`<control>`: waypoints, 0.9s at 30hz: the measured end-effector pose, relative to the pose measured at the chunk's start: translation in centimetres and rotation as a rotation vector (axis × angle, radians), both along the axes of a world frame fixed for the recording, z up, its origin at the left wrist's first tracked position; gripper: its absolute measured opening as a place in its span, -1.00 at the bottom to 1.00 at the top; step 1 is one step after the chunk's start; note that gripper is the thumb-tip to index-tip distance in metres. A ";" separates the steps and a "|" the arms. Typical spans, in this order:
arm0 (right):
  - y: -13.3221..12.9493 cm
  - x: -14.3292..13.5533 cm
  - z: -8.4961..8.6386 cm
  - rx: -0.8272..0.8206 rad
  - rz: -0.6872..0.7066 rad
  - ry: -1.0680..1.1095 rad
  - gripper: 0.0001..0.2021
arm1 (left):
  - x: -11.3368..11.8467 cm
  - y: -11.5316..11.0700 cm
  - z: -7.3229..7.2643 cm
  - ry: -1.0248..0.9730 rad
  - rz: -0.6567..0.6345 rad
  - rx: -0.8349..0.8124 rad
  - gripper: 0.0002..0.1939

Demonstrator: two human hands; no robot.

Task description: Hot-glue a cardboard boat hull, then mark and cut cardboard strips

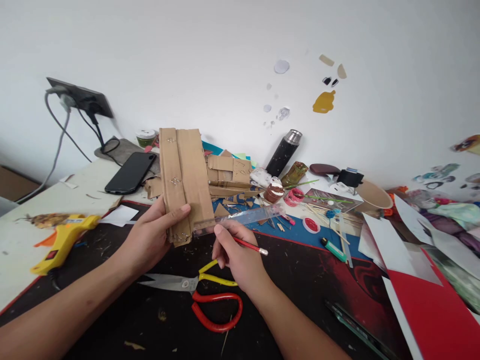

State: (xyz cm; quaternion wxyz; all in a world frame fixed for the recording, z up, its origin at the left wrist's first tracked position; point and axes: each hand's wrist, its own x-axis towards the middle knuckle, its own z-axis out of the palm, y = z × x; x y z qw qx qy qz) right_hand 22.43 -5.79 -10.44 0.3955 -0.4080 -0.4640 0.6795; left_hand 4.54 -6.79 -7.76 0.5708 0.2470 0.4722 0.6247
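My left hand [157, 230] grips the lower left edge of a flat, layered cardboard piece [195, 175], its thumb lying across the front. The piece is held up off the table and has a narrower strip along its left side with several rough marks. A clear plastic ruler [251, 216] is pinched in my right hand [236, 252], one end against the cardboard's lower right corner. That same hand also holds a red pencil [247, 244], eraser end pointing right. Beneath both hands lie scissors [187, 284] with red and yellow handles, blades to the left.
A yellow glue gun [67, 242] and a black phone [130, 172] lie at left. Behind are cardboard scraps [229, 169], paint jars [275, 190] and a black flask [285, 151]. A green cutter [333, 250] and red paper [431, 310] lie at right.
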 end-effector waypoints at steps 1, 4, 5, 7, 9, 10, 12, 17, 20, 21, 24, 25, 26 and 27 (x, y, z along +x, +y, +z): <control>0.0 0.0 0.0 -0.001 0.000 0.001 -0.55 | 0.0 0.0 -0.1 -0.001 0.000 0.002 0.11; 0.0 0.0 -0.1 -0.004 -0.001 0.001 -0.56 | -0.1 0.1 -0.2 -0.012 0.001 0.000 0.08; 0.0 0.0 -0.1 -0.004 -0.002 0.001 -0.56 | -0.1 0.1 -0.3 -0.016 0.000 0.000 0.05; 0.1 0.0 -0.1 -0.003 -0.002 -0.001 -0.55 | -0.2 0.0 -0.3 -0.019 -0.003 0.004 -0.05; 0.1 0.0 -0.1 -0.003 0.000 -0.001 -0.55 | -0.2 0.0 -0.4 -0.015 -0.004 0.005 -0.19; 0.1 0.0 -0.1 -0.003 0.001 0.000 -0.55 | -0.2 0.0 -0.5 -0.013 -0.004 0.005 -0.24; 0.1 0.0 0.0 0.000 0.000 0.000 -0.56 | -0.3 0.0 -0.5 -0.012 0.000 0.005 -0.29; 0.0 0.0 -0.1 0.010 -0.008 -0.005 -0.57 | -0.2 0.1 -0.4 -0.027 0.012 -0.029 -0.29; 0.0 0.0 -0.2 0.008 -0.008 -0.004 -0.57 | -0.2 0.2 -0.3 -0.037 0.021 -0.024 -0.29; 0.0 0.0 -0.2 0.008 -0.007 -0.005 -0.57 | -0.2 0.2 -0.2 -0.038 0.024 -0.025 -0.29; 0.1 0.0 -0.2 0.009 -0.004 -0.013 -0.56 | -0.1 0.2 0.0 -0.040 0.027 -0.045 -0.25; 0.1 0.0 -0.2 0.007 -0.003 -0.017 -0.56 | -0.1 0.2 0.0 -0.043 0.027 -0.048 -0.23; 0.1 0.0 -0.1 0.006 -0.002 -0.019 -0.56 | -0.1 0.2 0.0 -0.045 0.028 -0.047 -0.20; 0.1 0.0 -0.1 0.007 0.000 -0.021 -0.56 | -0.1 0.2 0.0 -0.047 0.031 -0.042 -0.18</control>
